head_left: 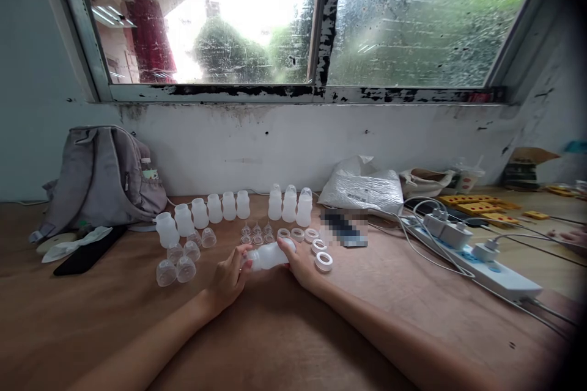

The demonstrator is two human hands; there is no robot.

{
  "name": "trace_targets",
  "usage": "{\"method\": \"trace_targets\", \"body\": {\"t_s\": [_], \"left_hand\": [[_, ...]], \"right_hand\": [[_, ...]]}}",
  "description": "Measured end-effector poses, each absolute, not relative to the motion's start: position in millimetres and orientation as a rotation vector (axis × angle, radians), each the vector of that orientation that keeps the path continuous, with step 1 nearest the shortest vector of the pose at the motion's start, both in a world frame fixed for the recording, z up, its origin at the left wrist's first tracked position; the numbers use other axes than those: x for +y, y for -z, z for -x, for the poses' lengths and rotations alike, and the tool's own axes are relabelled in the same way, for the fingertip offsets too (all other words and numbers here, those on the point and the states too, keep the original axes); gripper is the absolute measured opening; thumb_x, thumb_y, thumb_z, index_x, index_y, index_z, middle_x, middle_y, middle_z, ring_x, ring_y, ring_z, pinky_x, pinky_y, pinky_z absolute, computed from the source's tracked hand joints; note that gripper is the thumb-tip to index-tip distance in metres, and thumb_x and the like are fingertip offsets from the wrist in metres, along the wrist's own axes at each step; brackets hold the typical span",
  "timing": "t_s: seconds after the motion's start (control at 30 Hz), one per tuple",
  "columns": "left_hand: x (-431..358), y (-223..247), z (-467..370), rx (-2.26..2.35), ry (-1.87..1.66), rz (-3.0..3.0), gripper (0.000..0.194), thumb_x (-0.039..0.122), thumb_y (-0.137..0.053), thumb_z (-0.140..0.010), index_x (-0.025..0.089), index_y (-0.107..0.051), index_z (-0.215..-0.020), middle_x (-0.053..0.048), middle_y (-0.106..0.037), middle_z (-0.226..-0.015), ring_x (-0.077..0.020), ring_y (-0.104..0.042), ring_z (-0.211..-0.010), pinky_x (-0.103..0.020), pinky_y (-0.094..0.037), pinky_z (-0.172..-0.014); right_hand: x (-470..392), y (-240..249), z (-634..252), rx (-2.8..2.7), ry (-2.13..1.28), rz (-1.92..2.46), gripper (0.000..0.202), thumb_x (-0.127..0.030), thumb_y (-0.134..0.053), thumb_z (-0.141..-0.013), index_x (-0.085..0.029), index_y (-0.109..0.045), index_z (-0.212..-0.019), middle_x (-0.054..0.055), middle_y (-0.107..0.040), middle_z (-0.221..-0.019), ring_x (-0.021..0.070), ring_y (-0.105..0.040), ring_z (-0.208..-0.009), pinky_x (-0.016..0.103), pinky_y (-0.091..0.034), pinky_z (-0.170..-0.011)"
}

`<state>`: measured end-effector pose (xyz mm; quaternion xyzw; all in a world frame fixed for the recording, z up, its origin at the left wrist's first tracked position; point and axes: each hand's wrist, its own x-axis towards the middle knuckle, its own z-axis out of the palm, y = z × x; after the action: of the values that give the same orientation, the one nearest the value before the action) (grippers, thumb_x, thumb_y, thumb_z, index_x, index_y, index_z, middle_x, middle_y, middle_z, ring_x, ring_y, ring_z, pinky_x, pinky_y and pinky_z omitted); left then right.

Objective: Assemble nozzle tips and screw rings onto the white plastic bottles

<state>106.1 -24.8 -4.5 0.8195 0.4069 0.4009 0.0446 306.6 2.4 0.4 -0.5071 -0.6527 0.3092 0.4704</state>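
A frosted white bottle lies on its side between my hands, just above the wooden table. My left hand grips its narrower left end, and my right hand is closed round its right end. Just behind are clear nipples in short rows. White rings curve round beyond my right hand. Clear domed caps stand to the left. Open frosted bottles form a curved row behind the caps, and three bottles with domed tops stand at the back middle.
A grey backpack and a black case are at the left. Behind the rings lie a phone and a silver bag. A power strip with cables runs along the right; yellow parts lie beyond it.
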Motion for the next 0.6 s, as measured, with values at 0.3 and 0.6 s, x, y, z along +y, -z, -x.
{"method": "trace_targets", "body": {"t_s": [0.3,0.6], "left_hand": [[-23,16,-90,1.092,-1.615,-2.772,0.013,0.02,-0.033,-0.077,0.019,-0.045,-0.082,-0.001,-0.059,-0.061,-0.0115,-0.054,-0.047,-0.022,-0.042,-0.048],[-22,21,-95,1.119,-1.719,-2.644,0.011,0.018,-0.034,-0.077,0.019,-0.042,-0.085,-0.001,-0.058,-0.067,-0.0088,-0.051,-0.046,-0.02,-0.04,-0.045]], "right_hand": [[-22,3,-293,-1.609,-0.765,1.293,0.041,-0.052,-0.035,-0.079,-0.019,-0.054,-0.062,0.004,-0.059,-0.063,0.019,-0.052,-0.06,0.027,-0.038,-0.049],[-29,-8,-287,-1.626,-0.713,1.282,0.04,-0.051,-0.032,-0.081,-0.019,-0.046,-0.061,0.002,-0.055,-0.062,0.0163,-0.049,-0.058,0.026,-0.039,-0.054]]}}
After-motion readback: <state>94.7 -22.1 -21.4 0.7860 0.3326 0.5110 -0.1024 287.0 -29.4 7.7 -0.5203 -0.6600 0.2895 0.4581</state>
